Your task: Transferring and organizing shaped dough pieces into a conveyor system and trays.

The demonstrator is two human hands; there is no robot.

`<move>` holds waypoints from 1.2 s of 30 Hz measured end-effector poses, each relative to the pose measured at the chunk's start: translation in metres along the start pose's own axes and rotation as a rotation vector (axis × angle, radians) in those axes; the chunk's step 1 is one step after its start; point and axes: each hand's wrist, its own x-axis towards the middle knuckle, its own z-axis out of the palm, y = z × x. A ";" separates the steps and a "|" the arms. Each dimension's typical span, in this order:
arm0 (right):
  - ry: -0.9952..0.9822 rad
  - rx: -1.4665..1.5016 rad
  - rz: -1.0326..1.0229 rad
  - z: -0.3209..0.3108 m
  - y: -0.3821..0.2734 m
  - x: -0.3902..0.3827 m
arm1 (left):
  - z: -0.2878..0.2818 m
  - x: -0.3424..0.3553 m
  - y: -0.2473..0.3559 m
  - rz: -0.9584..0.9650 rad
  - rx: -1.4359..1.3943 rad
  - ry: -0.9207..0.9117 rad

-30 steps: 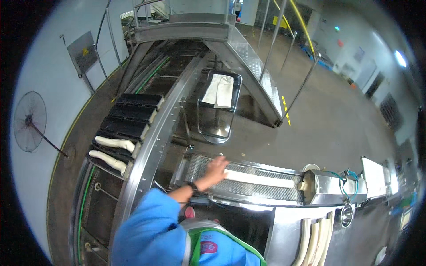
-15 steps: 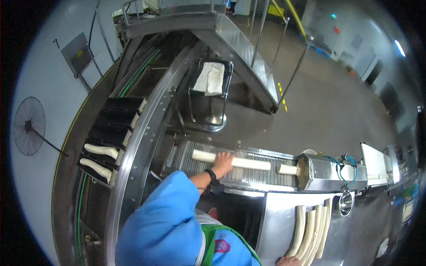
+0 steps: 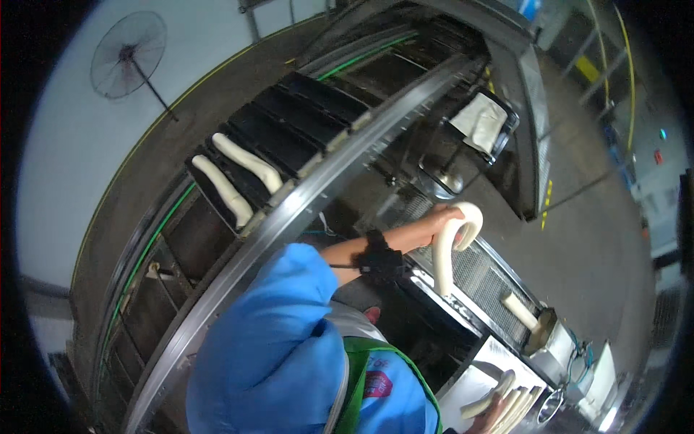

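Observation:
My left hand [image 3: 442, 221] is raised over the slatted metal conveyor [image 3: 493, 273], closed around a long white dough roll [image 3: 442, 266]. The roll bends over the hand and both ends droop. At the lower right, my right hand [image 3: 494, 415] is closed around another dough roll [image 3: 471, 411], which curves over it above the metal table [image 3: 457, 389]. Several more dough rolls [image 3: 522, 409] lie side by side next to this hand. A shorter dough piece [image 3: 519, 309] sticks out of the steel machine [image 3: 543, 336] onto the conveyor.
Left of me, black trays [image 3: 269, 137] sit on a curved line with a steel rail [image 3: 302, 194]; two hold a dough roll each [image 3: 247, 160]. Beyond the conveyor stand a stool [image 3: 499, 148] with a cloth [image 3: 477, 123] and a metal stair frame [image 3: 531, 119]. A fan [image 3: 129, 54] is by the wall.
My left hand has lifted the long dough roll off the conveyor, and the roll has folded over it. My right hand has raised one roll's end from the table. The view has turned left.

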 end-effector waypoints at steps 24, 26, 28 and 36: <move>-1.114 -0.339 -1.088 0.629 -0.280 -0.113 | -0.370 -0.184 0.107 0.401 -0.005 1.087; -1.078 -0.349 -0.949 0.606 -0.250 -0.086 | -0.403 -0.182 0.092 0.404 0.041 1.163; -0.949 -0.467 -1.073 0.569 -0.204 -0.020 | -0.414 -0.183 0.093 0.361 0.414 1.281; -0.415 -1.291 -0.587 0.334 -0.063 0.181 | -0.510 -0.250 0.072 0.385 0.808 1.336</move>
